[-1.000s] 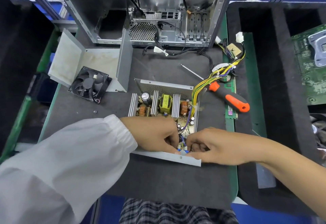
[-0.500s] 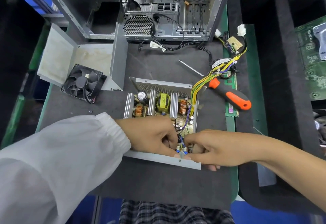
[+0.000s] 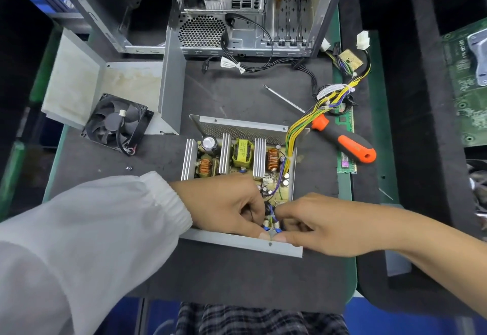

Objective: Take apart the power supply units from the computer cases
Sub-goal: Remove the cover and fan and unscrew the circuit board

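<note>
An opened power supply unit [image 3: 238, 158] lies on the dark mat, its circuit board with heat sinks, coils and a yellow transformer exposed. My left hand [image 3: 224, 203] and my right hand [image 3: 321, 225] meet at its near wall [image 3: 237, 242], fingers pinched on small blue wires and a part at the board's near edge. What exactly they grip is hidden by the fingers. A bundle of yellow wires [image 3: 313, 116] runs from the unit to the right. The empty computer case [image 3: 237, 10] stands behind.
The unit's removed metal cover [image 3: 105, 89] and a black fan [image 3: 118, 124] lie at the left. An orange-and-black screwdriver [image 3: 342, 142] lies on the right over a green memory stick [image 3: 346, 160]. A loose screw [image 3: 128, 168] sits by my sleeve. Black foam trays with a green board [image 3: 466, 84] are at the right.
Both hands stay pinched at the board's near edge with only small finger shifts. The camera has moved slightly, so the scene sits a little differently in view.
</note>
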